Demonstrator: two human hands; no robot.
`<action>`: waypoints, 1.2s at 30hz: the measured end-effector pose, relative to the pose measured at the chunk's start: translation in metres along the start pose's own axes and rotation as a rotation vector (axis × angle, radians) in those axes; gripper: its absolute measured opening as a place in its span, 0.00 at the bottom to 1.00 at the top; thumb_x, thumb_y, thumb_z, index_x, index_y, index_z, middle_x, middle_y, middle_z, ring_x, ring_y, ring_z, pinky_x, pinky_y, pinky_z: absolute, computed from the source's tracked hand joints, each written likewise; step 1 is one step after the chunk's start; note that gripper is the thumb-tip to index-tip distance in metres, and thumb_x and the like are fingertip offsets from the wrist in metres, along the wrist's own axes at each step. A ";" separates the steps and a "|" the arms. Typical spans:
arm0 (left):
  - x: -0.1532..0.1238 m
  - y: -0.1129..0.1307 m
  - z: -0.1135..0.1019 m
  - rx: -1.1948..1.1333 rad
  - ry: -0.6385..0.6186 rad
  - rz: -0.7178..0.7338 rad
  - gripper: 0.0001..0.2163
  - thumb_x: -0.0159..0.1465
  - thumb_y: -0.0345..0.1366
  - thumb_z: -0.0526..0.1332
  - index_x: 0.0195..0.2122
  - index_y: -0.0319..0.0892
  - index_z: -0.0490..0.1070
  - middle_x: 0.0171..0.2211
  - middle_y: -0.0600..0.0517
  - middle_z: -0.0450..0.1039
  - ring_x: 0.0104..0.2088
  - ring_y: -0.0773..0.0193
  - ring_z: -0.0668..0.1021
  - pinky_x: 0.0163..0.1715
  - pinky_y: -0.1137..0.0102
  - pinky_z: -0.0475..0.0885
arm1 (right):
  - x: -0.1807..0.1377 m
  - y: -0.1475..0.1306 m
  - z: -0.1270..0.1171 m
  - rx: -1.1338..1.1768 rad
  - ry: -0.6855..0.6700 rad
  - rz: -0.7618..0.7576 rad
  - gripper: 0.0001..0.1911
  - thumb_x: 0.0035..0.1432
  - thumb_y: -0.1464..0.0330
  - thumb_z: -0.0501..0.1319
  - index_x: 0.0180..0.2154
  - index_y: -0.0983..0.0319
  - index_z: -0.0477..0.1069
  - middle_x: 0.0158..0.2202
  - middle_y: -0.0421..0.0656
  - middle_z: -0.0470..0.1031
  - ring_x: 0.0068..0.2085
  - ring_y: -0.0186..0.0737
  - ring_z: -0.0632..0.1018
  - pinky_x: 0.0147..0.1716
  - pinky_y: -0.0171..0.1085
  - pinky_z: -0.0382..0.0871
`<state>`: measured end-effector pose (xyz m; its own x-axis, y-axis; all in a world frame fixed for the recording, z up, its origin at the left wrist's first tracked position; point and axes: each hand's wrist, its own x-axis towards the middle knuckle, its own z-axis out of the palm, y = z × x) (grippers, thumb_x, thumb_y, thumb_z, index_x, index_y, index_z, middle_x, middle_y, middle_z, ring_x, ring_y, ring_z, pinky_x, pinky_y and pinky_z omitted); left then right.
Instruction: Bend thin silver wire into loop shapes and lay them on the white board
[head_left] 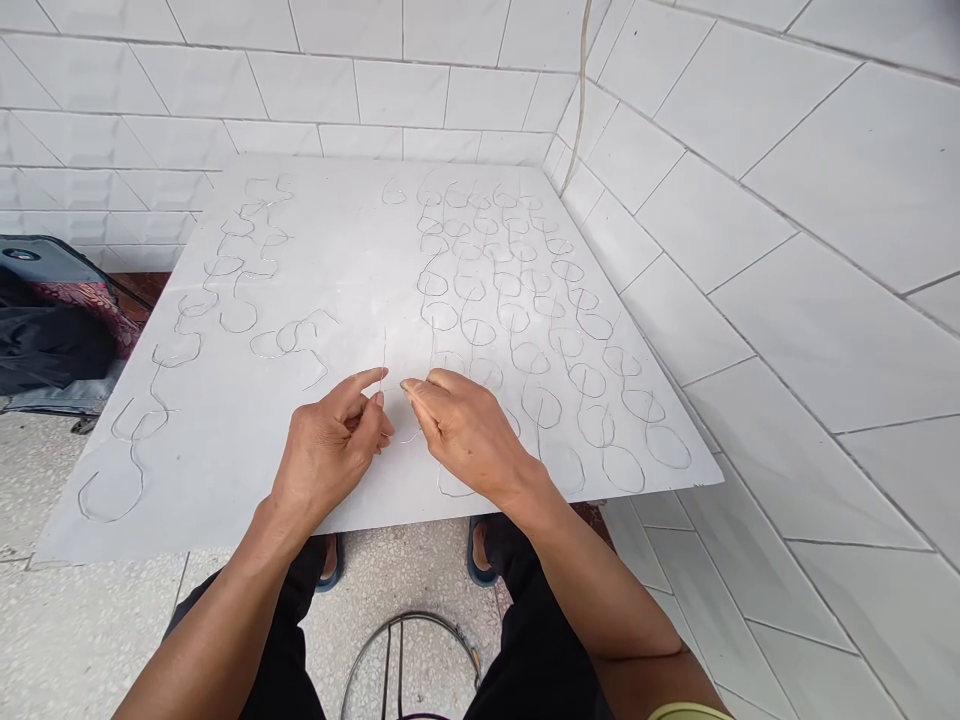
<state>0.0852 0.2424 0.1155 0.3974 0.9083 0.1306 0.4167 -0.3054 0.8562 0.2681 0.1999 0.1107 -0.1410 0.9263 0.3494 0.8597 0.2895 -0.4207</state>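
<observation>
Above the front part of a white board, my two hands are close together on a thin wire. My left hand has the wire between thumb and index finger, and one straight end sticks up past the fingertip. With its fingers pinched together, my right hand grips another part of the wire just to the right. A curved stretch of it shows faintly below, between the hands. To the right lie several rows of wire pieces bent into round loops with tails. Looser, open curved wires lie scattered on the left.
White tiled walls border the board at the back and right. A thin cable hangs in the corner. Dark cloth lies on a chair at the left. A round metal-framed stool stands between my legs, on the speckled floor.
</observation>
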 end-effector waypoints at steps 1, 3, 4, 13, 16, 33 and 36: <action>0.000 0.000 0.001 -0.003 0.005 -0.002 0.17 0.73 0.41 0.59 0.60 0.43 0.75 0.27 0.55 0.81 0.25 0.63 0.81 0.33 0.65 0.80 | 0.000 0.000 0.000 -0.002 -0.007 0.003 0.16 0.74 0.75 0.50 0.33 0.63 0.70 0.28 0.39 0.59 0.28 0.35 0.58 0.28 0.37 0.52; 0.000 -0.001 0.002 -0.002 0.024 -0.013 0.16 0.72 0.38 0.59 0.58 0.43 0.76 0.26 0.55 0.80 0.24 0.64 0.81 0.33 0.66 0.79 | 0.000 0.000 0.001 -0.006 -0.026 0.013 0.16 0.74 0.75 0.50 0.33 0.63 0.70 0.28 0.39 0.59 0.28 0.35 0.58 0.28 0.37 0.51; 0.000 -0.001 0.003 -0.003 0.035 -0.021 0.15 0.72 0.37 0.58 0.57 0.44 0.77 0.26 0.55 0.80 0.24 0.64 0.81 0.32 0.66 0.79 | 0.001 0.000 0.001 -0.008 -0.035 0.018 0.16 0.74 0.75 0.50 0.33 0.63 0.70 0.29 0.39 0.59 0.28 0.35 0.57 0.28 0.37 0.51; -0.002 0.002 0.004 -0.106 -0.025 -0.060 0.22 0.72 0.46 0.60 0.63 0.43 0.72 0.33 0.50 0.84 0.28 0.60 0.83 0.34 0.64 0.81 | 0.002 0.002 -0.001 0.002 -0.053 0.062 0.17 0.74 0.73 0.51 0.30 0.62 0.68 0.28 0.38 0.59 0.28 0.34 0.59 0.28 0.37 0.51; -0.005 0.004 0.001 -0.056 -0.042 -0.057 0.24 0.71 0.47 0.61 0.65 0.43 0.70 0.36 0.48 0.85 0.30 0.59 0.84 0.36 0.62 0.81 | 0.002 0.003 -0.002 0.011 -0.027 0.075 0.18 0.74 0.73 0.51 0.30 0.62 0.68 0.28 0.38 0.59 0.28 0.34 0.59 0.28 0.37 0.51; -0.006 0.008 0.005 -0.072 0.055 -0.160 0.09 0.70 0.44 0.62 0.36 0.46 0.75 0.28 0.53 0.81 0.23 0.62 0.81 0.27 0.66 0.78 | 0.004 0.002 0.001 -0.005 0.036 0.084 0.17 0.75 0.70 0.52 0.33 0.63 0.72 0.29 0.40 0.66 0.29 0.35 0.64 0.29 0.37 0.55; -0.001 0.010 0.000 -0.034 0.072 -0.165 0.10 0.70 0.44 0.62 0.34 0.46 0.74 0.27 0.53 0.81 0.21 0.62 0.80 0.26 0.65 0.78 | 0.005 0.003 -0.008 0.040 0.096 0.118 0.15 0.76 0.65 0.54 0.40 0.63 0.76 0.32 0.42 0.71 0.32 0.37 0.70 0.31 0.37 0.59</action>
<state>0.0885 0.2381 0.1240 0.2657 0.9638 0.0214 0.4429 -0.1418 0.8853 0.2745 0.2038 0.1181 0.0087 0.9277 0.3732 0.8473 0.1914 -0.4954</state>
